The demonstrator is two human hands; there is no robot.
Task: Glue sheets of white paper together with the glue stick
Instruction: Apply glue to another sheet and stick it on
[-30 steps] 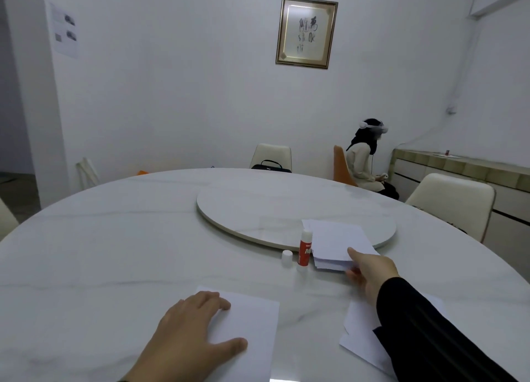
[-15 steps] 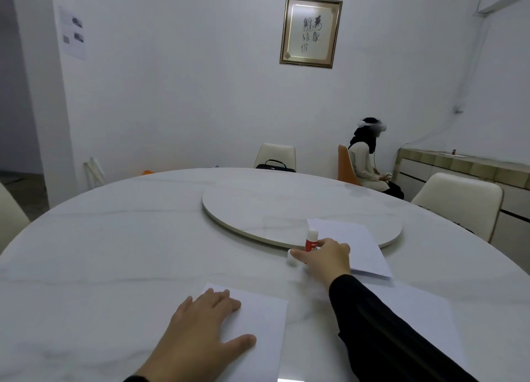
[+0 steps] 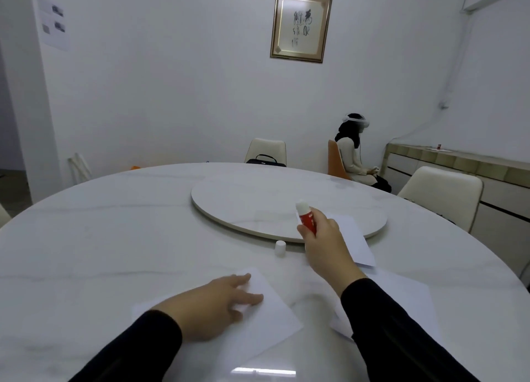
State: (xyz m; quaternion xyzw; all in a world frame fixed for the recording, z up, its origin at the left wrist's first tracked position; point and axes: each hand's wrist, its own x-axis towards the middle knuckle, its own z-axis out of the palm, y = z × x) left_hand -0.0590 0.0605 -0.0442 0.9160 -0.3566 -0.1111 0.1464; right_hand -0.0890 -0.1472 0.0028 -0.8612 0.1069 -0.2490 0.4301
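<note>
My right hand (image 3: 324, 244) holds a red glue stick (image 3: 306, 219) with a white top, lifted off the table and tilted. Its white cap (image 3: 280, 247) stands on the table to the left of that hand. My left hand (image 3: 218, 304) lies flat on a sheet of white paper (image 3: 266, 321) near the front edge, fingers spread. A second sheet (image 3: 407, 298) lies to the right, partly hidden by my right sleeve. A small stack of white sheets (image 3: 355, 238) rests at the edge of the turntable behind my right hand.
The round white marble table (image 3: 114, 238) carries a raised turntable (image 3: 272, 198) in its middle. Cream chairs (image 3: 441, 192) stand around it, one with a black bag (image 3: 265, 161). A seated person (image 3: 355, 155) is at the far wall beside a low cabinet (image 3: 464, 166).
My right hand left the paper stack, took the glue stick from the table and lifted it; the cap stayed behind. The left hand shifted a little on its sheet.
</note>
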